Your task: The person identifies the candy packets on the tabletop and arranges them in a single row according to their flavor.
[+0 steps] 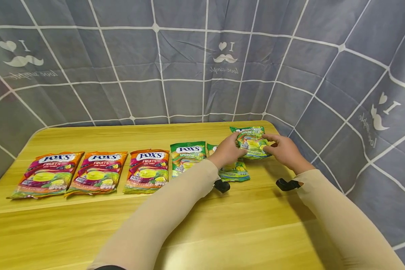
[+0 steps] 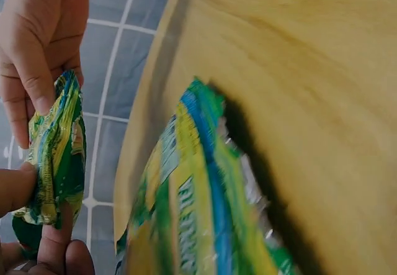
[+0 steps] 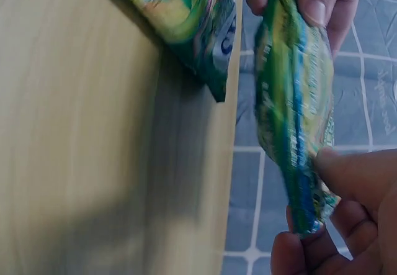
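Note:
Both hands hold a green Fox's Spring Tea candy bag point(image 1: 252, 142) above the right end of the table. My left hand point(image 1: 227, 149) pinches its left edge, and my right hand point(image 1: 285, 150) pinches its right edge between thumb and fingers. In the right wrist view the raised candy bag point(image 3: 294, 95) appears side-on, with a hand at each end. Below it, a second green bag point(image 1: 234, 175) lies on the table, partly hidden by my left hand. A third Spring Tea bag point(image 1: 188, 154) lies left of that one, its lower part covered by my left sleeve.
Three purple-and-orange Fox's Fruits bags, the left point(image 1: 48, 174), middle point(image 1: 96, 172) and right point(image 1: 146, 170), lie in a row on the wooden table point(image 1: 71, 232). A grey curtain point(image 1: 182, 56) with white grid lines hangs behind the table and along its sides.

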